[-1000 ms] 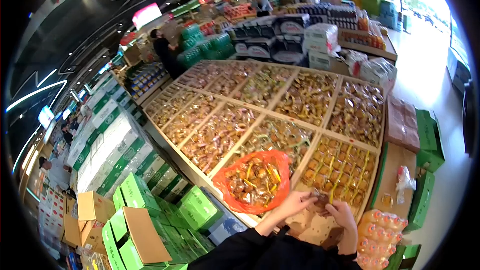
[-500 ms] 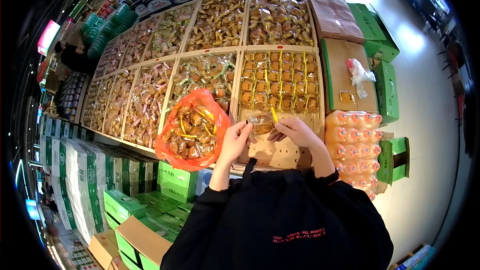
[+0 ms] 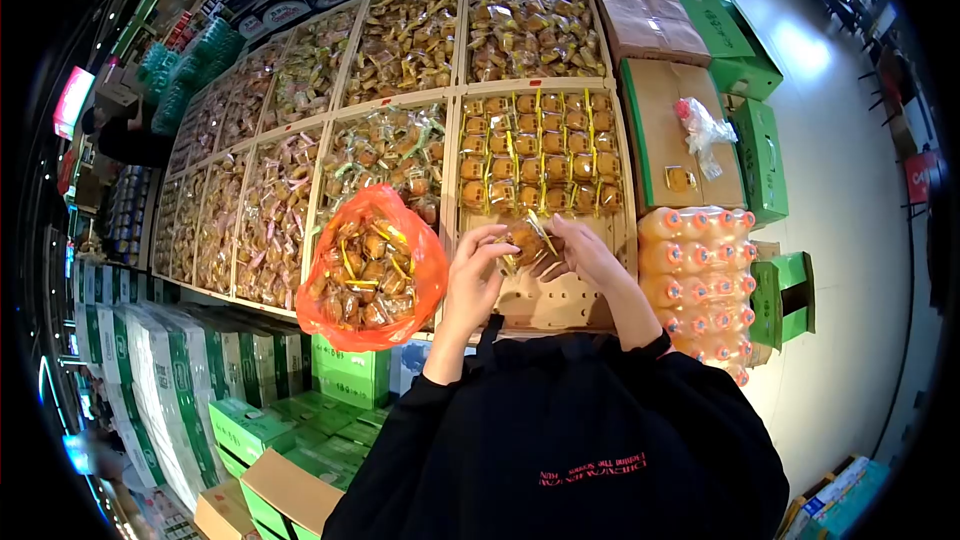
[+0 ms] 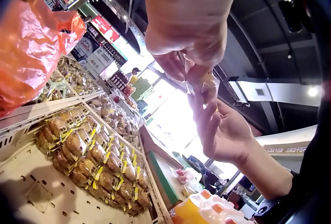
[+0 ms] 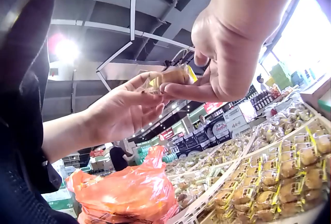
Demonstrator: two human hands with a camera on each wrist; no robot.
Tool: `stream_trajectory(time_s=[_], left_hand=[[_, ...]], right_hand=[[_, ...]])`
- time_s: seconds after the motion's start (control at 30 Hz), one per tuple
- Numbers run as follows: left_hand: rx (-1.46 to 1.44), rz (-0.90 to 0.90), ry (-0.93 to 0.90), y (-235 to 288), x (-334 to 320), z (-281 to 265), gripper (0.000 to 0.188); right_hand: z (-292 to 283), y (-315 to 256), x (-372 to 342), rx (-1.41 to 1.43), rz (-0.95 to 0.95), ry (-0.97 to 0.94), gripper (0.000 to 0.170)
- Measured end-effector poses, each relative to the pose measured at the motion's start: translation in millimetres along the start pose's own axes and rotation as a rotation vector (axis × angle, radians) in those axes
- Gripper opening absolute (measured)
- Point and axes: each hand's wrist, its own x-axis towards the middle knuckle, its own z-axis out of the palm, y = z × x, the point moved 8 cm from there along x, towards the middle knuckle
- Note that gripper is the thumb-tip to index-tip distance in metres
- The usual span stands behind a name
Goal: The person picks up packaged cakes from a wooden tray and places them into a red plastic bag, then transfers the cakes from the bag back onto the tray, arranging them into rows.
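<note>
Both hands meet over the front of a display crate (image 3: 565, 308), holding one small bread cake (image 3: 524, 242) in a clear wrapper with a yellow strip. My left hand (image 3: 472, 275) pinches its left end between thumb and fingers. At the other end, my right hand (image 3: 592, 258) grips the wrapper near the yellow strip. In the right wrist view, the cake (image 5: 177, 76) lies between the two sets of fingertips. Similar wrapped cakes (image 3: 540, 162) stand in tidy rows behind the hands. Left of them sits an orange-red plastic bag (image 3: 432, 275), open at the top and full of wrapped cakes.
More wooden-edged compartments of wrapped cakes (image 3: 405, 45) stretch back and left. To the right are a pack of orange bottles (image 3: 695, 285) and a cardboard box (image 3: 655, 105) with a crumpled plastic bag (image 3: 706, 130). Green cartons (image 3: 350, 370) are stacked at the lower left.
The head view has tilted down from the wider store. Both hands have come up nearer the cake rows, and the held cake has turned between them, its yellow strip now beside the right fingers.
</note>
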Motion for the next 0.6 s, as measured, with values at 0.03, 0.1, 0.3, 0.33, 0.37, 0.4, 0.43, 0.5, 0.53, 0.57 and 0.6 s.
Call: stream_trajectory(time_s=[0.03,0.1,0.3,0.33,0.37,0.4,0.43,0.5,0.53,0.57,0.6], left_hand=[[-0.007,-0.012,-0.047,-2.3,-0.4,3.2,0.043],[-0.014,-0.021,-0.095,-3.4,-0.7,4.7,0.041],[-0.426,-0.455,-0.094,-58.5,-21.3,29.0,0.026],[-0.426,-0.452,-0.096,-65.7,-25.2,34.7,0.026],[-0.398,-0.543,-0.164,-70.7,-28.7,44.4,0.027],[-0.369,-0.635,-0.231,-76.2,-32.1,53.1,0.029],[-0.279,-0.614,-0.323,-76.0,-30.2,59.9,0.028],[-0.389,-0.65,-0.302,-89.8,-28.2,73.9,0.027],[-0.499,-0.686,-0.28,-99.4,-28.0,81.1,0.027],[-0.522,-0.738,-0.291,-107.4,-22.7,86.2,0.023],[-0.521,-0.735,-0.296,-121.2,-19.0,95.4,0.023]], right_hand=[[3.3,-4.0,-2.1,-0.202,-0.005,-0.008,0.026],[3.9,-6.3,-1.1,-0.404,-0.013,-0.014,0.026],[-4.6,-17.2,4.7,-0.808,-0.416,0.004,0.038],[-8.5,-13.2,5.3,-0.696,-0.343,0.049,0.038],[-13.6,-9.5,6.6,-0.585,-0.271,0.091,0.038],[-15.6,-10.9,7.6,-0.586,-0.274,0.091,0.038],[-16.5,-8.5,9.6,-0.704,-0.244,0.064,0.039],[-16.7,-5.3,10.7,-0.758,-0.247,0.021,0.045],[-21.3,-3.1,11.6,-0.757,-0.249,0.025,0.045],[-35.3,-6.9,10.5,-0.724,-0.292,0.131,0.047],[-49.6,-13.5,7.4,-0.691,-0.336,0.236,0.048]])
